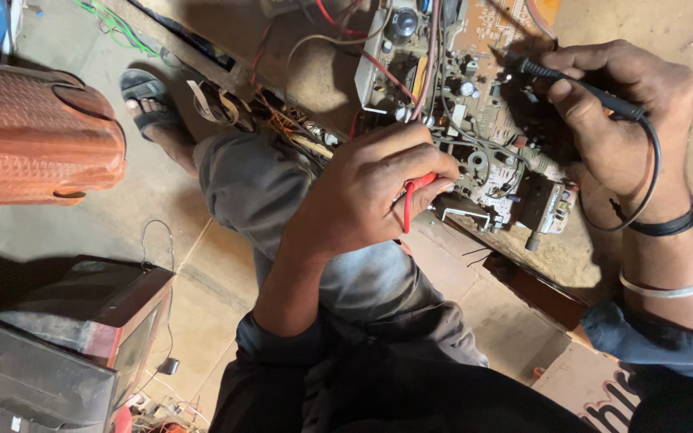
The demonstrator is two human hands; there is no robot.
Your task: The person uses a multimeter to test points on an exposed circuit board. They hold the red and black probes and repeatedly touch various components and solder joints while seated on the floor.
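- Red plastic shows in the left hand (366,188): a red test probe (411,196), pinched between thumb and fingers, its tip hidden by the fingertips at the near edge of the circuit board (475,120); its red lead loops down below the thumb.
- The right hand (623,112) is clenched around a black test probe (579,87), held like a pen; its long axis runs from the knuckles at the right up and left, the tip pointing into the middle of the board among the small components.
- A black lead (651,172) curls from the back of that probe down past the wrist, which bears a black band (667,227) and a silver bangle (671,287).
- The board lies flat in an opened chassis on the floor (162,208), beyond the person's grey-trousered knee (258,184); red and white wires cross it.
- Judged from this, the step in hand is probing two points on the board at once; the next move would call for keeping both tips steady and clear of neighbouring pins.
- An orange textured plastic bin (34,136) lies at the left; a sandalled foot (154,108) is near it; a small television set (98,321) stands at lower left.
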